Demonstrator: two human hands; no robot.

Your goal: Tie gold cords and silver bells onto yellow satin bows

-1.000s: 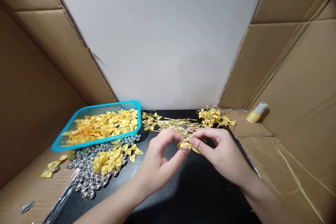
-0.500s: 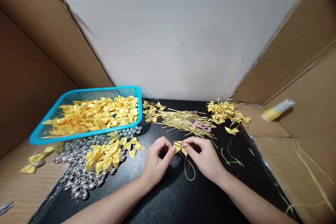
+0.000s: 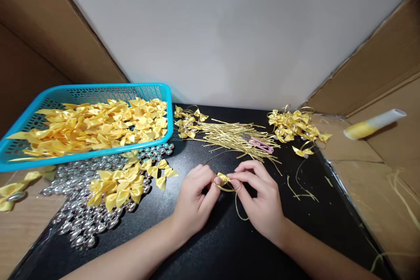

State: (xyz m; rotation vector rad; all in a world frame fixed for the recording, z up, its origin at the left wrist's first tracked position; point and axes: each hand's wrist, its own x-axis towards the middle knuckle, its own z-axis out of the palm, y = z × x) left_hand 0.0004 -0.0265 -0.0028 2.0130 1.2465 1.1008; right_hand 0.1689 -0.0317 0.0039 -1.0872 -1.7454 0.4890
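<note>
My left hand (image 3: 193,197) and my right hand (image 3: 260,199) meet at the middle of the black table top (image 3: 229,245). Both pinch one small yellow ribbon bow (image 3: 223,178) between thumb and fingers. A thin gold string (image 3: 238,210) hangs from the bow and loops down onto the table between my hands. A loose pile of yellow bows (image 3: 123,183) lies just left of my left hand, on top of silver beads (image 3: 82,223).
A turquoise basket (image 3: 49,164) full of yellow bows stands at the back left. Cut gold strings (image 3: 232,138) and a pink clip (image 3: 262,145) lie behind my hands. Finished bows (image 3: 295,124) are heaped back right. A white-and-yellow tube (image 3: 374,124) rests on cardboard at right.
The view has tilted down and closer to the table. My hands have lowered with the bow to just above the surface, and the gold string now trails on the table.
</note>
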